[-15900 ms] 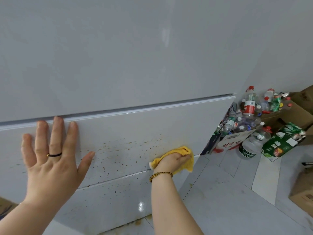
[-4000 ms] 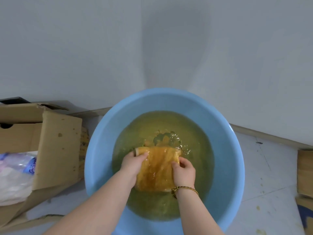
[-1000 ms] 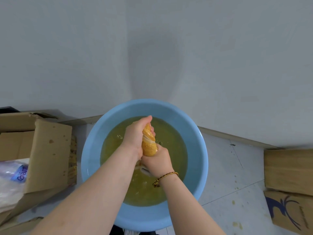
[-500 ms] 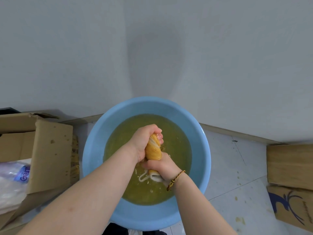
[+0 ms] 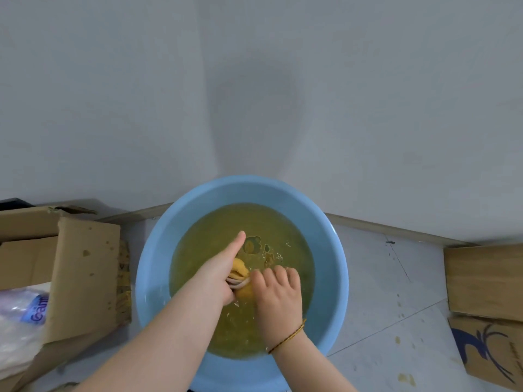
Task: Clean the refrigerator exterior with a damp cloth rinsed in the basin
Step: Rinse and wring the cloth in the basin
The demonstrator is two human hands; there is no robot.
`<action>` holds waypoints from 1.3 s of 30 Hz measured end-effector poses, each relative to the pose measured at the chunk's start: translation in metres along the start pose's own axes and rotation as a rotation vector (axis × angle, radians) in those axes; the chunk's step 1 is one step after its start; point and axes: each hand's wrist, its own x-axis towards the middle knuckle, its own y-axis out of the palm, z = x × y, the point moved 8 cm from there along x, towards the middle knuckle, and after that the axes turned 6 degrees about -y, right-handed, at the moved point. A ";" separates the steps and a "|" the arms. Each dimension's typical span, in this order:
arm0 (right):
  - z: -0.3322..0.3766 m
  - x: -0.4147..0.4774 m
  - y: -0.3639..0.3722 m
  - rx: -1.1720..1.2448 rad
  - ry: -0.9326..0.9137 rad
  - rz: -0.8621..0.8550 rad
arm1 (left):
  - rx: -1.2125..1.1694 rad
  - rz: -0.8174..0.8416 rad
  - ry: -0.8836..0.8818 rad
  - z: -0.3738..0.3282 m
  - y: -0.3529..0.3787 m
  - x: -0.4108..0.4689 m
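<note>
A round blue basin (image 5: 154,267) stands on the floor in a wall corner, filled with murky yellow-green water. Over the water both hands hold the twisted yellow cloth (image 5: 240,271), of which only a small bunch shows between them. My left hand (image 5: 219,274) grips the cloth from the left, thumb stretched out toward the far side. My right hand (image 5: 278,292), with a braided bracelet on the wrist, grips it from the right, fingers curled over it. The refrigerator is out of view.
An open cardboard box (image 5: 82,275) with a plastic bag (image 5: 19,321) inside stands left of the basin. Two more cardboard boxes (image 5: 486,281) sit at the right edge. Grey walls meet behind the basin; the tiled floor (image 5: 390,301) to the right has yellowish spots.
The twisted cloth has dropped from upright above the water to low at the surface. My hands turned from one above the other to side by side, left thumb now extended.
</note>
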 end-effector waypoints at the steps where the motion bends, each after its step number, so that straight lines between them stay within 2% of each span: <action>1: 0.004 -0.003 -0.005 0.032 -0.027 -0.093 | 0.032 -0.028 0.022 -0.002 0.000 0.000; 5: 0.006 -0.004 -0.012 0.182 -0.077 -0.309 | 0.020 -0.123 0.110 -0.006 -0.003 0.007; 8: -0.002 -0.003 -0.012 0.312 0.012 -0.323 | -0.085 -0.042 0.157 -0.011 0.005 0.010; 10: -0.010 0.001 -0.012 0.408 0.140 -0.295 | -0.112 0.003 0.228 -0.016 0.011 0.005; 12: -0.017 0.007 -0.009 0.520 0.339 -0.103 | -0.107 0.039 0.319 -0.024 0.017 -0.006; 14: -0.013 0.003 0.014 0.733 0.551 0.237 | -0.056 0.045 0.417 -0.034 0.019 -0.015; 16: -0.007 -0.002 0.029 0.867 0.616 0.363 | 0.050 0.022 0.491 -0.042 0.018 -0.022; 22: -0.001 0.014 0.037 1.053 0.590 0.418 | 0.090 0.088 0.581 -0.057 0.023 -0.032; 29: -0.006 0.041 0.020 1.101 0.475 0.336 | -0.015 0.188 0.613 -0.076 0.032 -0.037; 36: -0.004 0.040 0.020 1.212 0.523 0.459 | -0.049 0.233 0.576 -0.077 0.034 -0.040; 39: -0.003 0.041 0.014 1.205 0.529 0.438 | -0.020 0.241 0.555 -0.078 0.033 -0.044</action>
